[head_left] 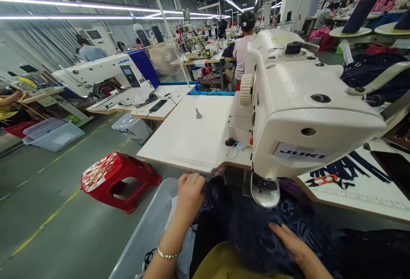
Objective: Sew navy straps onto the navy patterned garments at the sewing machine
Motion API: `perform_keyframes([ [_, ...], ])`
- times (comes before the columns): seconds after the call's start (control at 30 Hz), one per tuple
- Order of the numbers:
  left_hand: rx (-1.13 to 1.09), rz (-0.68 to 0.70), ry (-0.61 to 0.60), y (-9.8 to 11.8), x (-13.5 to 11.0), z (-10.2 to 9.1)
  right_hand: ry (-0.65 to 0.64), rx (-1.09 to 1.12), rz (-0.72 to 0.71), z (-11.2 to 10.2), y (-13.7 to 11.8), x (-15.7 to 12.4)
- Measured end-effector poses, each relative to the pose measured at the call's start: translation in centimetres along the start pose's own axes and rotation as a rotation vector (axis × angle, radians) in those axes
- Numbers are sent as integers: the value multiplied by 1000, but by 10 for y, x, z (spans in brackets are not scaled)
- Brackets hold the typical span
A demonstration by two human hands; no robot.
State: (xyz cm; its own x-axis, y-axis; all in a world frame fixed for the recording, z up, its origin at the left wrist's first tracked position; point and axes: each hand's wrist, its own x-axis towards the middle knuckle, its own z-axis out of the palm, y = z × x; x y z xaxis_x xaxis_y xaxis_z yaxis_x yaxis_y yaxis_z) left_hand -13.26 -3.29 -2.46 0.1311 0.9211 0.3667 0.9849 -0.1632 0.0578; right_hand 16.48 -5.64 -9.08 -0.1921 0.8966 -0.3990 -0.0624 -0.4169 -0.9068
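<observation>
Navy patterned lace fabric (256, 232) lies bunched across my lap, beneath the head of a white sewing machine (307, 112). My right hand (290, 240) rests on this fabric with its fingers stretched out. Beside the front edge of the white tabletop (192, 129), my left hand (191, 191) is closed with its fingers curled down. Whatever it holds is hidden; a tiny red bit shows just above the knuckles. Part of the dark fabric hangs close to its right side. The machine's rounded metal lower arm (265, 193) sits over the lace.
A translucent plastic bin (144, 223) stands below my left arm, near a red stool (121, 181). Orange-handled snips (325, 180) and dark strips (347, 168) lie on the right tabletop. A small grey metal piece (198, 113) lies on the left tabletop. Another person (245, 50) sits ahead.
</observation>
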Motion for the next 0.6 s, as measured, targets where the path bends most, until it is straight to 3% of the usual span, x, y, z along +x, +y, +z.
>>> perform_keyframes([
  [0.1, 47, -106, -196, -21, -1, 10, -104, 53, 78, -24, -5, -9],
  [0.17, 23, -102, -311, -14, -5, 17, -179, 126, 137, -40, -18, -10],
  [0.27, -90, -1, -403, 22, -8, 16, -132, 282, 127, -53, -43, -9],
  [0.37, -276, 182, -403, 70, -3, -2, -96, 290, 48, -48, -60, -9],
  [0.47, -538, 411, -359, 108, 6, -17, -3, 194, 39, -32, -65, -9],
  [0.6, -381, 453, -303, 129, 11, -5, 154, -156, -116, -19, -64, -8],
])
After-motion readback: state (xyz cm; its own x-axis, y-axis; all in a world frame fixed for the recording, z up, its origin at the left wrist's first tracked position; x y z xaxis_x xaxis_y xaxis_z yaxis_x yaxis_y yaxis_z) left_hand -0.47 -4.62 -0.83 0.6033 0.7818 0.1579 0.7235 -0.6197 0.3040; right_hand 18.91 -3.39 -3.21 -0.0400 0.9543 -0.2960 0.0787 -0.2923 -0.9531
